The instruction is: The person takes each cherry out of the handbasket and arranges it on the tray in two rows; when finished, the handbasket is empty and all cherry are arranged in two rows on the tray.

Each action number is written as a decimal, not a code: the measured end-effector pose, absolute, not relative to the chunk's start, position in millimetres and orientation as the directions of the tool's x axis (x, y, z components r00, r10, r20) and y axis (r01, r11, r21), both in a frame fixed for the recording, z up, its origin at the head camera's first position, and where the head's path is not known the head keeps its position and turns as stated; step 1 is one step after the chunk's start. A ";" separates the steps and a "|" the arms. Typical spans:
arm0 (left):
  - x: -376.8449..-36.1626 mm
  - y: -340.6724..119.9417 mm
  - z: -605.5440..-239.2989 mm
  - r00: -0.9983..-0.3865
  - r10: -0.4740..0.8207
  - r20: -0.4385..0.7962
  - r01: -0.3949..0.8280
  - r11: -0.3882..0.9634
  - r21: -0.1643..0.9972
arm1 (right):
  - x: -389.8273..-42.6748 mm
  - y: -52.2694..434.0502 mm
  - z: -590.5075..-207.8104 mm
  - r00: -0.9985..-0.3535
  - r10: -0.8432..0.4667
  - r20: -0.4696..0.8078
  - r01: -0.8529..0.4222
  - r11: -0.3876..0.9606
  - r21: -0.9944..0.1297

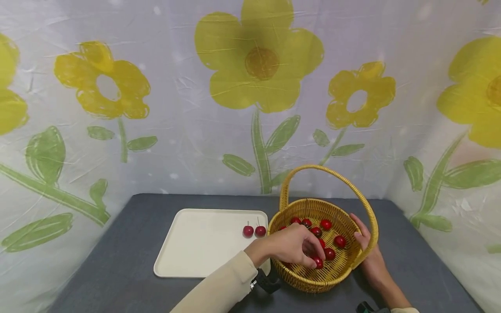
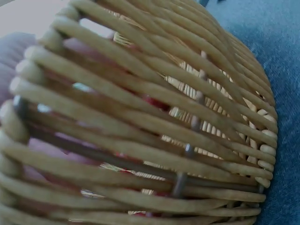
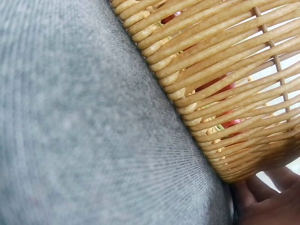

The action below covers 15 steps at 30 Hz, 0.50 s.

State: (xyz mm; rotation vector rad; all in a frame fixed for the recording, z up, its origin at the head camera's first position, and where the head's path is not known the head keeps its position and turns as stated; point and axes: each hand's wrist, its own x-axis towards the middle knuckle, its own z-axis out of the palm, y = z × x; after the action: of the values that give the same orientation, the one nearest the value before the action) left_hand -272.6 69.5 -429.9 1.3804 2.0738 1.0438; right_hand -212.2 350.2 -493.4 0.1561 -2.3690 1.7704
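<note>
A woven yellow basket (image 1: 313,284) with a tall hoop handle (image 1: 332,172) stands on the grey table and holds several red cherries (image 1: 339,241). My left hand (image 1: 311,257) reaches into it over the near rim, its fingertips curled down and pinching a cherry (image 1: 318,262). My right hand (image 1: 362,243) grips the right rim, thumb inside and fingers outside. The left wrist view is filled by the basket wall (image 2: 154,117), with red showing through the gaps. In the right wrist view the basket wall (image 3: 225,84) rises from the table, with my right hand (image 3: 267,201) beneath it.
A cream tray (image 1: 195,248) lies left of the basket, with two stemmed cherries (image 1: 248,231) (image 1: 260,231) near its right edge. The grey table top (image 1: 129,243) is backed by a flowered sheet (image 1: 250,108) on three sides. A dark wrist strap (image 1: 268,281) sits by my left sleeve.
</note>
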 end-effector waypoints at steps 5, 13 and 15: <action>-272.6 62.9 -430.1 -0.469 0.859 0.205 0.538 0.094 0.838 | -212.7 349.5 -493.8 -0.980 0.019 0.198 -0.186 0.271 -0.944; -263.2 43.2 -423.8 -0.597 0.715 0.364 0.493 -0.031 0.869 | -212.0 350.8 -494.8 -0.978 0.017 0.209 -0.198 0.245 -0.949; -259.6 36.0 -421.9 -0.616 0.689 0.383 0.500 -0.034 0.865 | -211.7 351.3 -494.7 -0.978 0.012 0.209 -0.201 0.233 -0.951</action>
State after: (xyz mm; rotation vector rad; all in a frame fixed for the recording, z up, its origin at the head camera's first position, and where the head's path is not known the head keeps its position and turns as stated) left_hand -259.6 36.0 -421.9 1.2868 2.0616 1.7208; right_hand -211.7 351.3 -494.7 0.1806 -2.3261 1.8364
